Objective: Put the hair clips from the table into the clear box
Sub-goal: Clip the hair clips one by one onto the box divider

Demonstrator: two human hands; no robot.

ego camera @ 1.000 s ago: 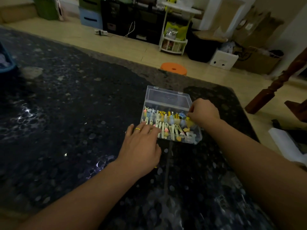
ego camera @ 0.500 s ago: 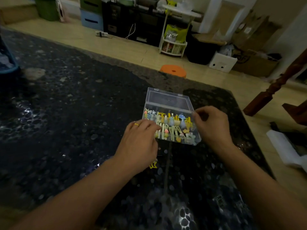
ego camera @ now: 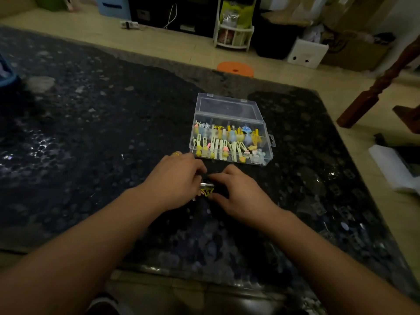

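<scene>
Both hands have drawn back from the clear box [ego camera: 230,130] and now meet just in front of it. The left hand [ego camera: 175,180] and right hand [ego camera: 236,192] curl their fingers around a yellow hair clip [ego camera: 206,191], apparently pinching it together. The open box, full of clips, sits on the dark table [ego camera: 91,133].

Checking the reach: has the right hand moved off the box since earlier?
Yes. The right hand came back from the clear plastic box toward the person.
</scene>
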